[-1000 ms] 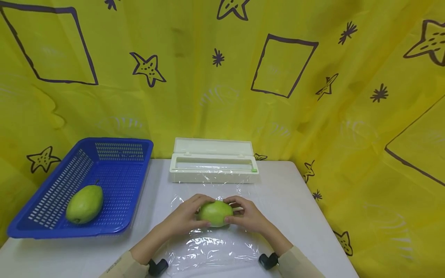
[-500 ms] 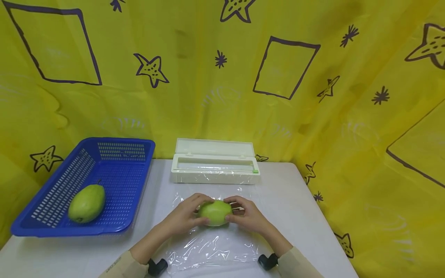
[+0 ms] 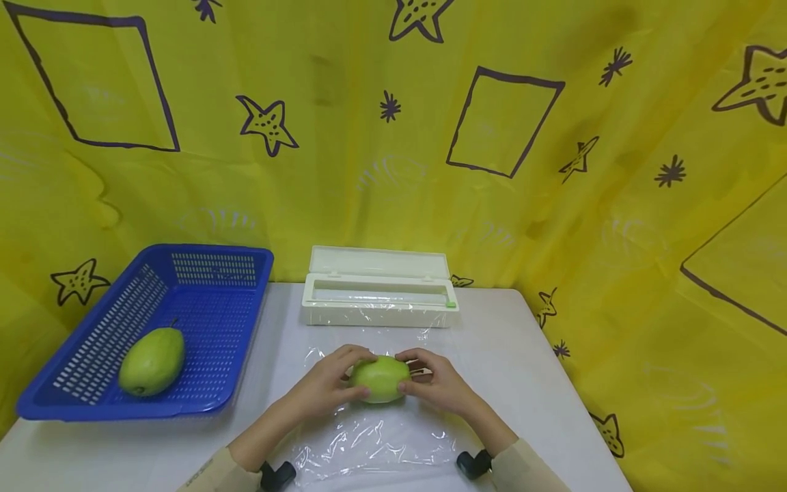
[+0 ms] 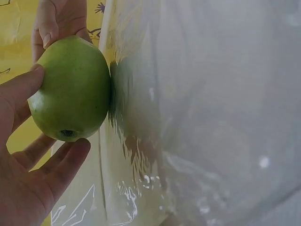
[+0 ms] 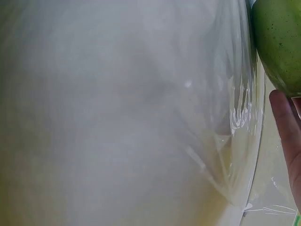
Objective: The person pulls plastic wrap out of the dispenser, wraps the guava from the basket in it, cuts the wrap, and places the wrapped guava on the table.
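A smooth green mango (image 3: 381, 378) lies on a sheet of clear plastic wrap (image 3: 369, 444) at the middle of the table. My left hand (image 3: 332, 379) grips its left end, thumb in front and fingers behind. At the other end, the thumb and fingers of my right hand (image 3: 435, 380) hold it too. The left wrist view shows the mango (image 4: 73, 89) between both hands, with a dark spot on its near end. Only one side of the mango (image 5: 282, 44) shows in the right wrist view, with a fingertip against its lower end.
Behind the hands stands a white wrap dispenser (image 3: 381, 316), lid up, with wrap drawn from it towards me. A blue basket (image 3: 212, 301) on the left holds another green mango (image 3: 152, 362). A yellow patterned curtain (image 3: 344, 171) encloses the back and right of the table.
The head view has shifted slightly. Both hands keep their hold on the mango, which has hardly moved on the wrap.
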A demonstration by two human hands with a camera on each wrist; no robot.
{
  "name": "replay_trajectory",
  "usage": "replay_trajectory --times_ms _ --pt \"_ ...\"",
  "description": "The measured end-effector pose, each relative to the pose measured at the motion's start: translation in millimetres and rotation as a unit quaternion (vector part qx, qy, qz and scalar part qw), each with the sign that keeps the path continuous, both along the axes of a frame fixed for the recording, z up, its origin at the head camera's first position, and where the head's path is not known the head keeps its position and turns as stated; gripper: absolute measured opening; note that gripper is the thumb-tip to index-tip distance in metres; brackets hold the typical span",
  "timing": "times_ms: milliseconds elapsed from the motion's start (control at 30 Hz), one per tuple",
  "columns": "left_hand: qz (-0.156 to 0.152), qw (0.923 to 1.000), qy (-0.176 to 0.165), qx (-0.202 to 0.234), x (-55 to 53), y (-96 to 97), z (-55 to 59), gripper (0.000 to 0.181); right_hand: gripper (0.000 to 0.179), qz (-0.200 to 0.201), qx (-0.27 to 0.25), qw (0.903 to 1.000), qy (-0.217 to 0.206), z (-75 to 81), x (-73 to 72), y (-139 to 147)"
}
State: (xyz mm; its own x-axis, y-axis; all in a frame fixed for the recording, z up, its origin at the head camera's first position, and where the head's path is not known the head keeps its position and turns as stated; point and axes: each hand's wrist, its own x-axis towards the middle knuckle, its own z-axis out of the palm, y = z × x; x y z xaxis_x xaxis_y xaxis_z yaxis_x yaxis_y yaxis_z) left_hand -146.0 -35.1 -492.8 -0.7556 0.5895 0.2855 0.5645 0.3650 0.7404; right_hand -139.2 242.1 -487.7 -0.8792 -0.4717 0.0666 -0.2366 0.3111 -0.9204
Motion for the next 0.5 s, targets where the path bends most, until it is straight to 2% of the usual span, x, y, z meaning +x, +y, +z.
replay_trajectory --times_ms 167,333,500 --pt "0.006 1.0000 0.007 0.000 1.6 1.5 2.1 0.053 0.046 -0.001 0.008 1.0000 0.003 -1.1 1.6 2" --pt "0.019 0.9984 0.048 -0.024 5.6 -0.1 8.6 0.053 0.048 0.001 0.013 0.9999 0.008 -0.5 2.5 4" --pt "0.035 0.9950 0.082 -0.045 15.0 -9.2 20.3 0.054 0.051 -0.002 0.039 0.9974 0.061 2.7 4.6 13"
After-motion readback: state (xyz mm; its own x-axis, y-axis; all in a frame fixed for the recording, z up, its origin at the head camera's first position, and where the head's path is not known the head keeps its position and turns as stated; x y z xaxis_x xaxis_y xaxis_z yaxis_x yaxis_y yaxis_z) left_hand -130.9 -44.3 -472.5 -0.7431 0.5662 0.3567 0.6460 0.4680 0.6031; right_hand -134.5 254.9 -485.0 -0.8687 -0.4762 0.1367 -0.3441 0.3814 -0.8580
